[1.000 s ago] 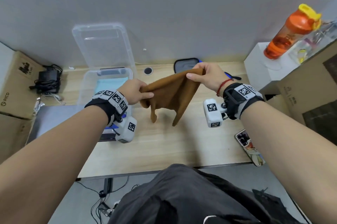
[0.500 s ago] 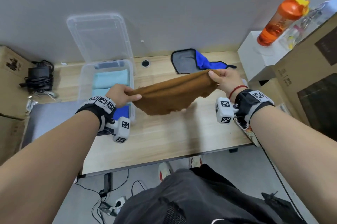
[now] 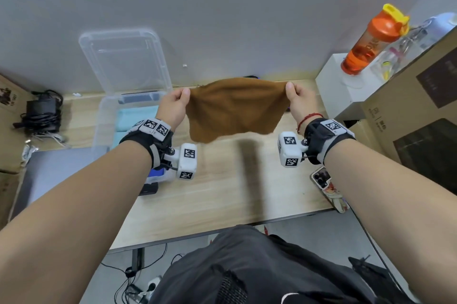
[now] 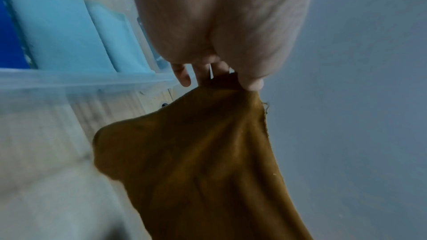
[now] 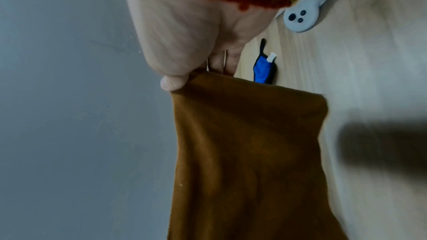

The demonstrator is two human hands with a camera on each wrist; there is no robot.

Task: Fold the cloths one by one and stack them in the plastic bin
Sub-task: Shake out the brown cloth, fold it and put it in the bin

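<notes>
Both hands are raised above the worktop, each pinching one top corner of the brown cloth: the left hand at the left corner, the right hand at the right. In the wrist views the thumb of the left hand and that of the right are seen pressed against curled fingers with the fabric caught between.

Half a second ago the cloth was sagging in a bunched strip between hands held lower and at uneven height; a second ago it was gathered in folds between hands held closer together. Now it is spread wide and hangs as a nearly flat sheet, clear of the worktop, with its shadow cast on the wood below. From this it is judged that the shaking-out is finished and the cloth is ready to be laid down or halved for the first fold.

The plastic bin stands to the left, its lid propped against the far wall, and light blue folded cloths are already stacked inside. Another cloth, blue and black, lies on the far side of the worktop behind the brown one, so more folding is judged to remain.
</notes>
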